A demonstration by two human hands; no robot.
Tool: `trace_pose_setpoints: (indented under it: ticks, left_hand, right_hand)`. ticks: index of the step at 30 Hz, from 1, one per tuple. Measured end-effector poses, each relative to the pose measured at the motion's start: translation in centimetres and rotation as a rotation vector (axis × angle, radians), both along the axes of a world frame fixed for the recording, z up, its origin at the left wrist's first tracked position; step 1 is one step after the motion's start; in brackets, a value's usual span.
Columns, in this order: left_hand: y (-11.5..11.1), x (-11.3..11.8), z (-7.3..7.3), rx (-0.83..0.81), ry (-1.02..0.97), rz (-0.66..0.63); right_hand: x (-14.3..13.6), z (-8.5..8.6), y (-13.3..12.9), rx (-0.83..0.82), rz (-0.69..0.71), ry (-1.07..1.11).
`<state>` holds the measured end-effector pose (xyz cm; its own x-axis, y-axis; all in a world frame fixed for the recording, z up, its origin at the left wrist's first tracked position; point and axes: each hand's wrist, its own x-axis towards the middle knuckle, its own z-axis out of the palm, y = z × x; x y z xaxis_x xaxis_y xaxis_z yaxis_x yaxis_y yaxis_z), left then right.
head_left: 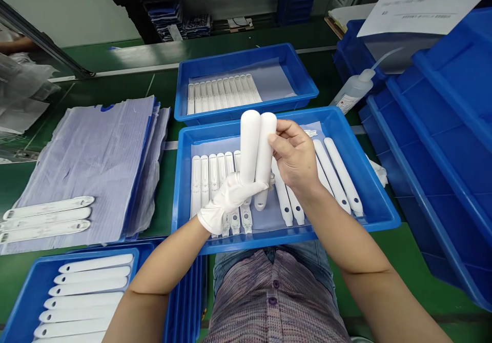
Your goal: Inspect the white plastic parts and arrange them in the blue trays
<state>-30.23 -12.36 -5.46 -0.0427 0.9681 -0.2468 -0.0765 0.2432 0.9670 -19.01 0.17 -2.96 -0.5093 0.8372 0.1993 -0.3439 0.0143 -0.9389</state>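
Note:
Two long white plastic handle shells stand side by side in front of me, smooth faces towards me. My left hand (230, 199), in a white glove, is closed around the lower part of the left shell (250, 145), its thumb reaching across the other one. With bare thumb and fingers, my right hand (294, 150) pinches the upper edge of the right shell (265, 163). Both are held above a blue tray (230, 133). Inside it, several shells with open inner sides (204, 179) lie at the left and several smooth shells (342, 174) at the right.
Behind is another blue tray (246, 58) with a row of white shells. At left lie stacked foam sheets (88, 153) with three shells (46, 222) on them. A lower-left tray (38, 276) holds more. Blue bins (434, 179) and a squeeze bottle (354, 91) stand right.

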Motion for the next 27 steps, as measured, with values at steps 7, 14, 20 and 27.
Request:
trace_pose_setpoints:
  ticks: [7,14,20,27]
  left_hand:
    - [-0.05,0.17,-0.19,0.036,0.048,0.002]
    - [0.01,0.35,-0.49,0.016,0.050,-0.026]
    - [0.05,0.32,-0.73,0.028,0.084,-0.034]
    - [0.07,0.39,-0.71,0.034,0.045,-0.022]
  right_hand:
    - [-0.42,-0.02,-0.76,-0.045,-0.003,0.025]
    - [-0.58,-0.35,-0.87,-0.059,-0.003,0.038]
    - [-0.62,-0.44,-0.88,-0.026,0.003,0.002]
    - [-0.59,-0.17,-0.96,-0.075,0.000,0.042]
